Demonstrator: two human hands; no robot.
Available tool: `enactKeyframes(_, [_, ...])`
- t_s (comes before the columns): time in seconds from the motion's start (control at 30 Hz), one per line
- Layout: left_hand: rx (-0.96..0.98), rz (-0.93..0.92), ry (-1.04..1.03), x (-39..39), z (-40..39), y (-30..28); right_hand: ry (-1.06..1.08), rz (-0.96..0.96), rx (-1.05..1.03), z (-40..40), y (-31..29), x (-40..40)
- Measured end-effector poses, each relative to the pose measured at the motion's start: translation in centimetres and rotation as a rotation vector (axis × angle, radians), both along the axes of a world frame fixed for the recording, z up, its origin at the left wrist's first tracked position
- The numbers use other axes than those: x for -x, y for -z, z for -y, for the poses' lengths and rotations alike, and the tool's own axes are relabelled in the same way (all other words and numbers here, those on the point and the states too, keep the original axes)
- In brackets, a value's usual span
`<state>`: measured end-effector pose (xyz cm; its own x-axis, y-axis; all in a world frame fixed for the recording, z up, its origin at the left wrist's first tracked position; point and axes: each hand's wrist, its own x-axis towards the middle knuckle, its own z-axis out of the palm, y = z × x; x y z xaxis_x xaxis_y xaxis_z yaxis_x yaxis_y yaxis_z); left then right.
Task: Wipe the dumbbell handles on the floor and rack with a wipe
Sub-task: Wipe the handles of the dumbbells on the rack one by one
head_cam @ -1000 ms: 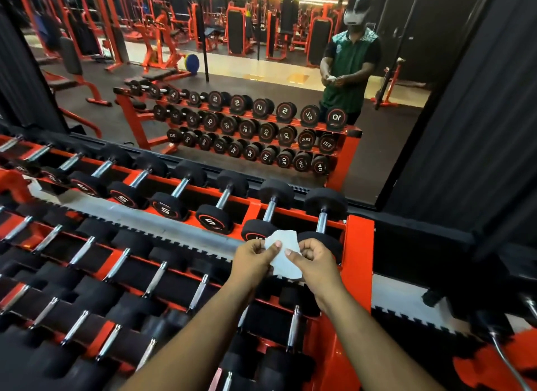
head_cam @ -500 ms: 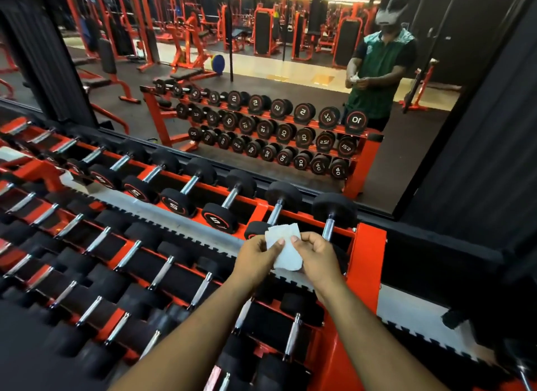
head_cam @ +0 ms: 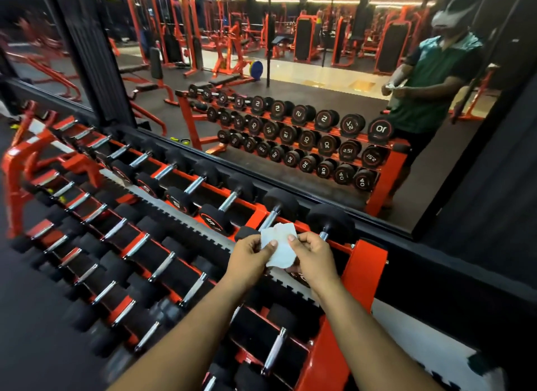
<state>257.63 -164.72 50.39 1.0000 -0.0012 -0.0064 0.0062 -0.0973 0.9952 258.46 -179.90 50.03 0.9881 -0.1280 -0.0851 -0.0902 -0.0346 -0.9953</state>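
Since a second ago the view is swinging left along the rack (head_cam: 364, 277) while the white wipe (head_cam: 279, 246) is staying pinched between the thumb and fingers of the left hand (head_cam: 249, 257) and the right hand (head_cam: 312, 255), held just above the rack's right end and touching no handle, so I judge the wiping is not yet starting. One wipe is being readied for many dumbbells: about nine chrome handles are showing on the top tier, the nearest dumbbell handle (head_cam: 268, 219) lying just behind the wipe. More are filling two lower tiers, blurred at the left, and a mirror (head_cam: 334, 163) behind is repeating them.
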Motion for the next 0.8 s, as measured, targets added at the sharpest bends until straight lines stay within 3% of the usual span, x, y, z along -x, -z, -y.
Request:
enactKeyframes(0.2, [0.05, -0.034, 0.037, 0.0, -1.2, 0.5, -0.103, -0.055, -0.074, -0.5, -0.7, 0.0])
enactKeyframes(0.33, [0.037, -0.041, 0.054, -0.3, -3.4, -0.4, -0.209, -0.079, -0.016, -1.9, -1.7, 0.2])
enactKeyframes(0.5, [0.107, -0.004, 0.061, -0.4, -6.4, -1.0, -0.16, -0.07, 0.03, -5.6, -2.8, 0.7])
enactKeyframes(0.63, [-0.05, 0.081, -0.058, -0.5, -7.9, -0.7, -0.14, -0.042, 0.046, -7.6, -3.0, 1.4])
enactKeyframes(0.8, [0.046, -0.066, -0.121, -0.8, -8.7, -0.4, -0.167, -0.016, 0.083, -8.4, -2.4, 1.7])
